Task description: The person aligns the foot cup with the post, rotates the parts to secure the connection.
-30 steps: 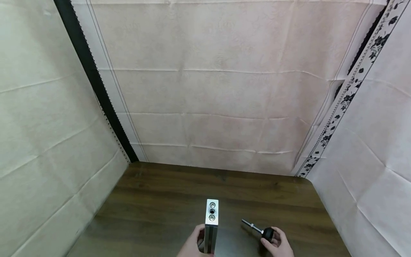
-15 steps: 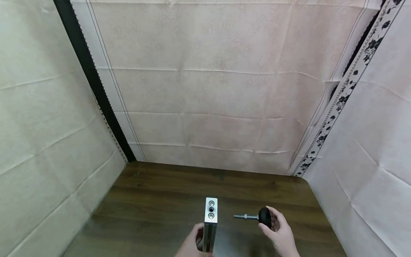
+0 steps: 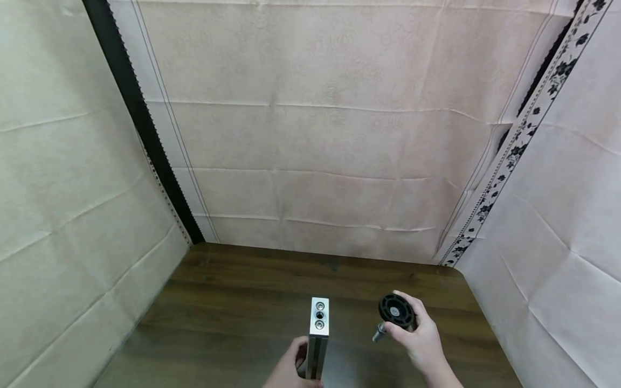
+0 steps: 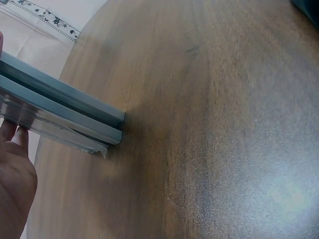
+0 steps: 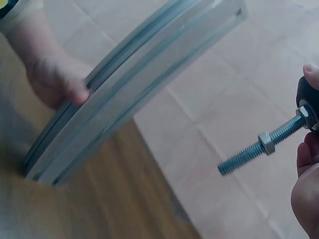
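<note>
In the head view my left hand (image 3: 287, 365) grips an aluminium profile (image 3: 317, 353) that stands upright, its end face with three holes turned up. The left wrist view shows the lower end of the slotted profile (image 4: 65, 107) at the wooden table, with clear film along one side. To the right of it, my right hand (image 3: 421, 340) holds a levelling foot (image 3: 395, 311) by its round black base, whose ribbed underside faces the head camera. Its threaded stud (image 5: 242, 158) carries a hex nut (image 5: 266, 143) partway along and points toward the profile's side, apart from it.
The brown wooden table (image 3: 242, 302) extends to a pale cloth wall (image 3: 315, 161) at the back. More cloth (image 3: 73, 215) hangs on the left, and a floral-edged sheet (image 3: 548, 258) hangs on the right.
My right hand has lifted the levelling foot and turned it, so the stud swung from pointing left to pointing down and the base's underside came into view. The left hand and profile stay nearly still.
</note>
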A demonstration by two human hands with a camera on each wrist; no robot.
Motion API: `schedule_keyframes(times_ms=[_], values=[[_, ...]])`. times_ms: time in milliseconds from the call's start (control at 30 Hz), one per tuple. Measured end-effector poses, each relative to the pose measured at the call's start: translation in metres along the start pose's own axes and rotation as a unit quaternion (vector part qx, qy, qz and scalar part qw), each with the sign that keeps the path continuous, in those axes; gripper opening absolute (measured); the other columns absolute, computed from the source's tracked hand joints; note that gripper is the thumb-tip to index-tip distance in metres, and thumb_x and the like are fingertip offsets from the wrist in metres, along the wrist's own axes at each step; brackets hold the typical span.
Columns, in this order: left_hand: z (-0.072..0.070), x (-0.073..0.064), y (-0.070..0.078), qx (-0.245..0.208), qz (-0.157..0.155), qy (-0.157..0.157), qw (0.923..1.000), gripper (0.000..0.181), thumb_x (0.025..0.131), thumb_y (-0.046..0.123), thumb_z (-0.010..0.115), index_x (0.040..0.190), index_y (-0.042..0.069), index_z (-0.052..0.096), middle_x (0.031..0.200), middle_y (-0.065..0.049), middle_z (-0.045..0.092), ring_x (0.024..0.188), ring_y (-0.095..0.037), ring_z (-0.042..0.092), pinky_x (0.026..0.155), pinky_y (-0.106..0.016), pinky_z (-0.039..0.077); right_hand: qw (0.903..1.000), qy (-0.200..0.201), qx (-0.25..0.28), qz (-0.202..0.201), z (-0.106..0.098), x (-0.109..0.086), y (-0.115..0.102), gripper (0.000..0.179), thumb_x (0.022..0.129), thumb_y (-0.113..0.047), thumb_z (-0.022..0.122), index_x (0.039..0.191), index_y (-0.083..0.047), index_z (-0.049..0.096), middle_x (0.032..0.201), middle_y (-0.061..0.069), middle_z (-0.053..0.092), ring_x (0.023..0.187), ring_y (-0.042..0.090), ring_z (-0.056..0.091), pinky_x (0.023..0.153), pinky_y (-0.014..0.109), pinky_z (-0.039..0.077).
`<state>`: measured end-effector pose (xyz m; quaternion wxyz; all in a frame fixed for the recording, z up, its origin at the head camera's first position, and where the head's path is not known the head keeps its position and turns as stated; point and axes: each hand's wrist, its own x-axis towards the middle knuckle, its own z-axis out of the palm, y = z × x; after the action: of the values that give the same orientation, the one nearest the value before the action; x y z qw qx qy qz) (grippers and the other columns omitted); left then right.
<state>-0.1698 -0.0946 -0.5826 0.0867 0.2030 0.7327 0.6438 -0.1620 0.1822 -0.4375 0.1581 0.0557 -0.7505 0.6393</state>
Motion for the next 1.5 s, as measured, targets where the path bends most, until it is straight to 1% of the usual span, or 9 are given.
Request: schedule_keyframes(times_ms=[167,233,300,433,733,867,1067,1200,1500], values=[[0.001,0.0,-0.003,0.006,0.005,0.004,1.0,0.074,0.065,0.012,0.085,0.126,0.009,0.042,0.104,-0.005,0.057,0.093,-0.013,0.056,0.079,-0.025,0.042,0.9968,-0.013,0.078,-0.015,0.005,0.006,-0.022,0.055,0.071,0.017,0.068,0.122,0.001,0.053,0.107,-0.002,0.06,0.091,0.008,0.06,0.072,0.021,0.05],[0.001,0.0,-0.003,0.005,0.006,0.004,1.0,0.076,0.065,0.013,0.085,0.127,0.008,0.042,0.104,-0.005,0.057,0.092,-0.012,0.056,0.079,-0.025,0.043,0.9921,-0.027,0.12,-0.023,0.007,0.009,-0.032,0.054,0.072,0.018,0.065,0.12,-0.002,0.054,0.107,0.001,0.061,0.091,0.01,0.061,0.072,0.022,0.051],[0.001,-0.001,-0.003,0.008,0.009,0.006,0.9999,0.076,0.065,0.014,0.085,0.128,0.007,0.043,0.105,-0.005,0.057,0.092,-0.011,0.056,0.079,-0.025,0.043,0.9839,-0.051,0.167,-0.038,0.01,0.012,-0.041,0.052,0.073,0.018,0.063,0.12,-0.005,0.055,0.107,0.004,0.061,0.091,0.012,0.062,0.073,0.024,0.051],[0.002,-0.002,-0.002,0.026,0.015,0.013,0.9995,0.075,0.064,0.015,0.086,0.128,0.007,0.046,0.109,-0.004,0.054,0.092,-0.009,0.055,0.08,-0.024,0.042,0.9618,-0.112,0.24,-0.07,0.017,0.02,-0.061,0.048,0.077,0.013,0.065,0.12,-0.006,0.055,0.109,0.008,0.059,0.092,0.015,0.062,0.074,0.026,0.051],[0.003,-0.003,-0.002,0.046,0.027,0.015,0.9985,0.073,0.064,0.014,0.086,0.127,0.008,0.048,0.11,-0.003,0.051,0.094,-0.009,0.054,0.08,-0.024,0.042,0.9291,-0.189,0.297,-0.113,0.034,0.033,-0.095,0.048,0.079,0.0,0.072,0.122,-0.003,0.053,0.111,0.008,0.059,0.095,0.015,0.06,0.079,0.027,0.05],[0.002,-0.003,-0.001,0.041,0.019,0.012,0.9989,0.072,0.064,0.015,0.086,0.125,0.008,0.049,0.11,-0.004,0.05,0.093,-0.009,0.054,0.08,-0.024,0.043,0.9201,-0.204,0.309,-0.129,0.042,0.036,-0.103,0.047,0.079,-0.005,0.074,0.122,-0.004,0.054,0.111,0.007,0.06,0.095,0.014,0.059,0.079,0.025,0.049],[0.0,-0.001,0.001,0.044,0.009,0.009,0.9989,0.068,0.065,0.017,0.085,0.123,0.011,0.05,0.109,-0.004,0.049,0.092,-0.009,0.054,0.078,-0.024,0.042,0.9164,-0.221,0.302,-0.142,0.055,0.038,-0.116,0.047,0.08,-0.01,0.074,0.122,-0.005,0.054,0.11,0.007,0.06,0.096,0.014,0.059,0.079,0.025,0.049],[0.0,0.001,0.001,0.058,0.007,0.012,0.9982,0.067,0.065,0.021,0.086,0.122,0.014,0.051,0.109,-0.001,0.05,0.092,-0.01,0.053,0.079,-0.025,0.042,0.9179,-0.231,0.291,-0.14,0.062,0.039,-0.12,0.048,0.079,-0.014,0.076,0.121,-0.006,0.055,0.11,0.006,0.06,0.096,0.013,0.059,0.079,0.024,0.049],[0.0,0.002,0.003,0.064,-0.047,0.015,0.9967,0.063,0.064,0.022,0.086,0.118,0.016,0.054,0.106,0.0,0.05,0.091,-0.012,0.052,0.077,-0.027,0.041,0.9268,-0.243,0.248,-0.143,0.074,0.04,-0.118,0.05,0.077,-0.022,0.078,0.121,-0.011,0.056,0.109,0.003,0.061,0.095,0.011,0.058,0.078,0.023,0.048]])
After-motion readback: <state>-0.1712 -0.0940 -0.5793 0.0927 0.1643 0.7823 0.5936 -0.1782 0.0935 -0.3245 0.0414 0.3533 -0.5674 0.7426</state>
